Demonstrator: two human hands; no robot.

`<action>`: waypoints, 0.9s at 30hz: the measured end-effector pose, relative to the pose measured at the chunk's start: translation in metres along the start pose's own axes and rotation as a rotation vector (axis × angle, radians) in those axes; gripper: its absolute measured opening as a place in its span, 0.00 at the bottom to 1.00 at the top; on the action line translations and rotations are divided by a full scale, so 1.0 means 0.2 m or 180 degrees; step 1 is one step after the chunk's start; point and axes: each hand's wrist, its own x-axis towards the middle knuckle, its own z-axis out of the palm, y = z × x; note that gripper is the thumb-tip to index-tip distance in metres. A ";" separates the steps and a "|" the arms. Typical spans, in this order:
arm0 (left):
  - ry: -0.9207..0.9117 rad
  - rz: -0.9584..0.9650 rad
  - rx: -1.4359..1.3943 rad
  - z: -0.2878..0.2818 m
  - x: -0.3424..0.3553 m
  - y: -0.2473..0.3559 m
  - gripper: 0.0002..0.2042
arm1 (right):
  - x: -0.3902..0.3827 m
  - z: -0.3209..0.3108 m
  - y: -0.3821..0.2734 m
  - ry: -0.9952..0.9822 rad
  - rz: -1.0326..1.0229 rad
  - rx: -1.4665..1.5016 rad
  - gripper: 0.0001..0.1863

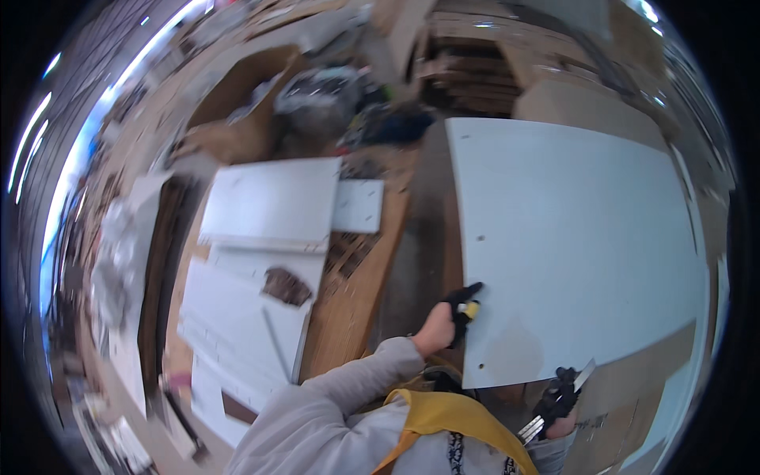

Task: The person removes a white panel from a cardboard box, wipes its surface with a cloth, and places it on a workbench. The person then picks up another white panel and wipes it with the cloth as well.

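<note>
White panel [586, 237]: because it's broad and flat, I'd guess stiff, weighty, slick, best lifted by opposite edges; it lies ahead of both hands.
Left hand [457, 318]: at its left edge, index outstretched; whether gripping, I can't tell.
Right hand [560, 396]: closed round a bladed tool [586, 374].

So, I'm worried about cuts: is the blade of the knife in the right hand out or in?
Out: the bare knife blade shows beyond the gloved right hand.
</note>
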 end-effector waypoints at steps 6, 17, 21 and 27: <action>0.0420 0.0420 0.0341 0.08 -0.34 -0.10 0.21 | 0.09 0.16 0.09 -0.0916 0.1131 0.0063 0.19; 0.3456 -0.0816 0.1425 -0.68 -0.56 -0.71 0.07 | 0.13 0.45 0.20 -0.1458 0.1846 -0.0915 0.19; 0.4187 -0.1317 0.2640 -1.40 -0.59 -0.80 0.04 | 0.20 0.54 0.11 -0.1465 0.1402 -0.0570 0.21; 0.2743 -0.2953 0.3070 -1.90 -0.52 -0.81 0.09 | 0.21 0.73 0.13 -0.0927 0.0849 -0.0899 0.21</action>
